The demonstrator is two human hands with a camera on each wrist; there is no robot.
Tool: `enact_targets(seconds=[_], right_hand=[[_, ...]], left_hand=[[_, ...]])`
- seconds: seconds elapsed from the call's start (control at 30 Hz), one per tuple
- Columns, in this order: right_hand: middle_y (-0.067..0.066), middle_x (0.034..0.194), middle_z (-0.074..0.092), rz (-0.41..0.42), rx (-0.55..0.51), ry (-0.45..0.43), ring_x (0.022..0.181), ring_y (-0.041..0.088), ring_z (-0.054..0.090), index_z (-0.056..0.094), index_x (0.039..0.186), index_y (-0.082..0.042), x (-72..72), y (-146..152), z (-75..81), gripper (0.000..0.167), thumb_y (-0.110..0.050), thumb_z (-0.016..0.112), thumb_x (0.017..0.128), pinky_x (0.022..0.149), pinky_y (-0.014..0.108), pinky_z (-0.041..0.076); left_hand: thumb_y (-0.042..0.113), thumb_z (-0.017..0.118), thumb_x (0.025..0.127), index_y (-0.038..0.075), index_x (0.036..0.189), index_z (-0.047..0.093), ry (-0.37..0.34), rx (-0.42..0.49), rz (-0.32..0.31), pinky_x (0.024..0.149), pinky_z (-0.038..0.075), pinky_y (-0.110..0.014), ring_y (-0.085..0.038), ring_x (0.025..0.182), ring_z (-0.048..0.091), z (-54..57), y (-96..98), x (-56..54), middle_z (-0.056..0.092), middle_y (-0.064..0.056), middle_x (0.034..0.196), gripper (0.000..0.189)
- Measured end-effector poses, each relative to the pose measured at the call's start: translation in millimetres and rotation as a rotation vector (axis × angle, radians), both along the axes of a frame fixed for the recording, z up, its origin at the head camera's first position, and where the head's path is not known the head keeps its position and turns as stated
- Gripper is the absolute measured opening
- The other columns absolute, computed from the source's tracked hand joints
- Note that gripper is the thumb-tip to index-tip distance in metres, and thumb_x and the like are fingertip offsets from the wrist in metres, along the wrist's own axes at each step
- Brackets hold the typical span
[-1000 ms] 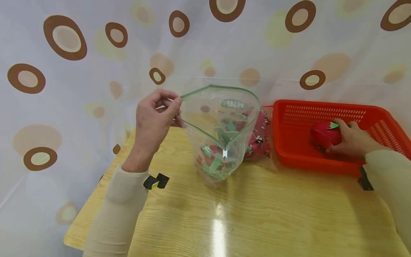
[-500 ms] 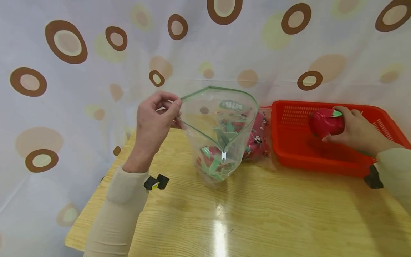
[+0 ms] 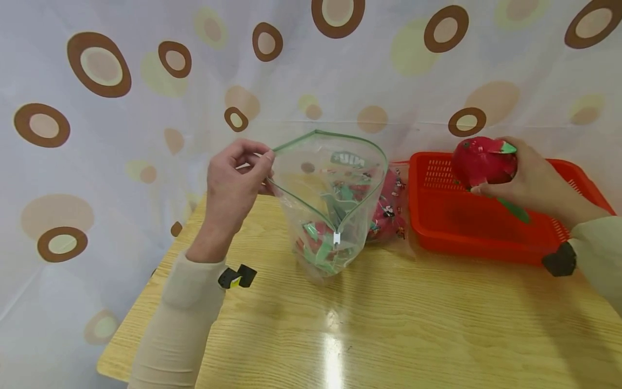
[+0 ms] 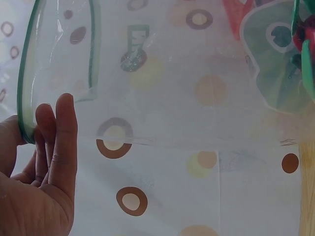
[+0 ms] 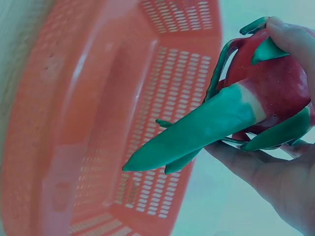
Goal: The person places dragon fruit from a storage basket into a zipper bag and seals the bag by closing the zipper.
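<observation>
In the head view my left hand (image 3: 238, 189) pinches the green-edged mouth of a clear zip bag (image 3: 296, 216) at its left corner. The bag stands open on the table, its white slider at the front. Inside lie red fruits with green leaf tips (image 3: 323, 251), looking like dragon fruit. My right hand (image 3: 532, 178) grips another dragon fruit (image 3: 481, 162) above the red basket (image 3: 486, 254). Its long green scales (image 5: 197, 128) and red skin show closely in the right wrist view. In the left wrist view, my left hand (image 4: 49, 172) has thumb and fingers at the bag's edge.
Behind the zip bag, against the basket's left side, lies a clear printed bag (image 3: 391, 210) with something pink in it. A wooden table (image 3: 413, 324) bears everything, and a spotted curtain (image 3: 194, 108) hangs behind it.
My right hand has lifted the dragon fruit up from the basket floor to above the basket's back rim, slightly leftward. The left hand still pinches the bag's edge in the same place.
</observation>
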State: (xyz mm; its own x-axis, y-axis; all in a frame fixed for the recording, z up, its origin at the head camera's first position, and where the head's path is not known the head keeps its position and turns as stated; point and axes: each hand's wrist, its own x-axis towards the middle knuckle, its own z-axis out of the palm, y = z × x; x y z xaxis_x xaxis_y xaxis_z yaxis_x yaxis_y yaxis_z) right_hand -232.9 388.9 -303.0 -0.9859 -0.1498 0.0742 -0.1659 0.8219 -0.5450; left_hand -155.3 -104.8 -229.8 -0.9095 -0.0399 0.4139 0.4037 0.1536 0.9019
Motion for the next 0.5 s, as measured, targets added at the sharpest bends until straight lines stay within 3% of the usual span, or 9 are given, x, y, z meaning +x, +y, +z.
enact_targets(seconds=[0.3, 0.5], right_hand=[[0.033, 0.151, 0.027, -0.008, -0.07, -0.009, 0.123, 0.056, 0.036, 0.002, 0.158, -0.013, 4.0, -11, 12.8, 0.115, -0.043, 0.081, 0.08, 0.087, 0.073, 0.045], [0.027, 0.159, 0.02, -0.018, -0.118, -0.021, 0.13, 0.057, 0.032, -0.003, 0.158, -0.027, 7.3, -18, 21.9, 0.114, -0.041, 0.08, 0.082, 0.088, 0.07, 0.045]], left_hand=[[0.015, 0.068, 0.093, 0.005, 0.1, 0.065, 0.008, 0.017, -0.012, 0.058, 0.061, -0.038, -0.022, 0.047, 0.064, -1.7, -0.3, -0.9, 0.06, -0.006, 0.07, 0.012], [0.014, 0.067, 0.093, 0.005, 0.1, 0.066, 0.006, 0.024, -0.011, 0.058, 0.061, -0.038, -0.025, 0.047, 0.064, -2.5, -0.7, -0.7, 0.06, -0.006, 0.069, 0.012]])
